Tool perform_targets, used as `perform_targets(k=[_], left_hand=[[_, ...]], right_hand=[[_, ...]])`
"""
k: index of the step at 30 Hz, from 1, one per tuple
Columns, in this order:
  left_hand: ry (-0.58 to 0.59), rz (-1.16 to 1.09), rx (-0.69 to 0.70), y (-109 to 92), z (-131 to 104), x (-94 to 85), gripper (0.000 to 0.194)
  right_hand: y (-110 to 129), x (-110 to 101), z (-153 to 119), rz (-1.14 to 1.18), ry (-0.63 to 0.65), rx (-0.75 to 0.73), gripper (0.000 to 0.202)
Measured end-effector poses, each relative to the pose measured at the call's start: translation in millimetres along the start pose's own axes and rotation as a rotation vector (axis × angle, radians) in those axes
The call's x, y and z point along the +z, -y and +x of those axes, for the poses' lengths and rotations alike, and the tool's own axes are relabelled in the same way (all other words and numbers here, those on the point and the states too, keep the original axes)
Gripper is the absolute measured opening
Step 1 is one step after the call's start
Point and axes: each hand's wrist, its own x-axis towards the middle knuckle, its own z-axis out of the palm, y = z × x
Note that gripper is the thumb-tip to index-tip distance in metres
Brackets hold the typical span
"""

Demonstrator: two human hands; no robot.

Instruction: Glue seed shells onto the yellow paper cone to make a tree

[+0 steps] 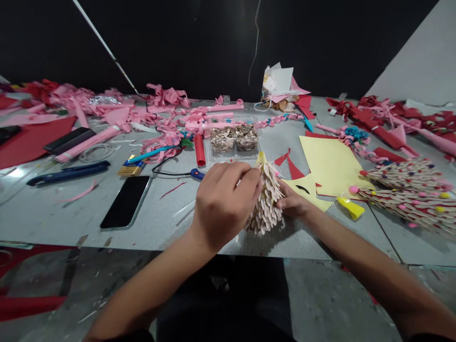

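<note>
A small paper cone [268,202] covered in overlapping pale seed shells stands before me on the table, its bare yellow tip showing at the top. My right hand [294,199] grips the cone from its right side, thumb and fingers against the shells. Over the cone's upper left side, my left hand [226,197] is closed, fingertips pressed together close to the shells. Whatever those fingers pinch is hidden behind the hand. Behind them sits a clear plastic box [235,135] of loose shells. A blue corded tool [197,174] shows partly beyond my left hand.
A black phone [125,202], a blue utility knife [67,172] and a brush [131,166] lie to the left. Yellow paper [329,164] and red scraps are on the right, near two decorated shell cones [413,204]. Pink paper strips [160,114] crowd the back.
</note>
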Motion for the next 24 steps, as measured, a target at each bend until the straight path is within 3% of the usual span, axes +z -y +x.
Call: perform_targets(k=[13,24], left_hand=[[0.065,0.034,-0.049,-9.9,-3.2,-7.1,0.01],[0.07,-0.068,-0.02,-9.1,-8.6,-10.5,0.017]], right_hand=[[0.5,-1.3,1.1,-0.006,0.023,0.015,0.091],[2.7,-0.6,-0.6,-0.016,0.019,0.03,0.093]])
